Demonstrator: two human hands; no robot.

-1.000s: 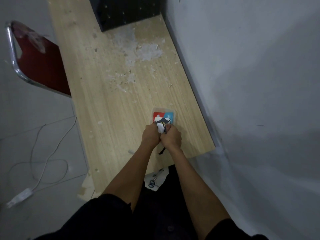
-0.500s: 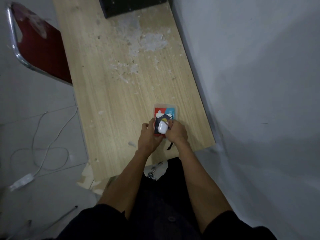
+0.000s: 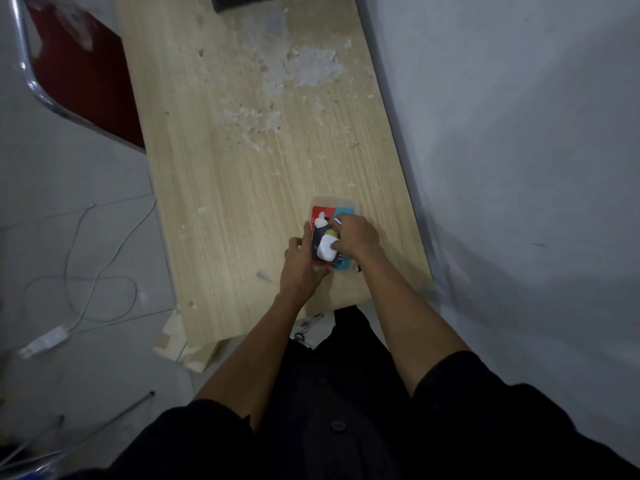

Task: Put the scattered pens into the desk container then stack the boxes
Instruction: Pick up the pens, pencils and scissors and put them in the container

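Stacking looks nearly done mid-frame: left hand point(image 3: 304, 263) grips the boxes point(image 3: 317, 216), right hand point(image 3: 357, 236) pinches the white box point(image 3: 326, 250) on top; pens unseen.

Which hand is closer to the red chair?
Left. The left hand grips the boxes' side facing the red chair; the right hand lies on their wall side.

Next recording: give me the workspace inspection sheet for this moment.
Surface: wooden desk, strewn with white flakes.
Job's things: red-and-blue box in clear container; dark box and white case stacked on it; pens: nothing seen.
Clutter: black object at desk's far edge.
Grips: left hand grips the red-and-blue box's left edge; right hand has its thumb on the white case.
Cables: white cable on floor.
Surroundings: red chair, grey wall, scissors under desk.
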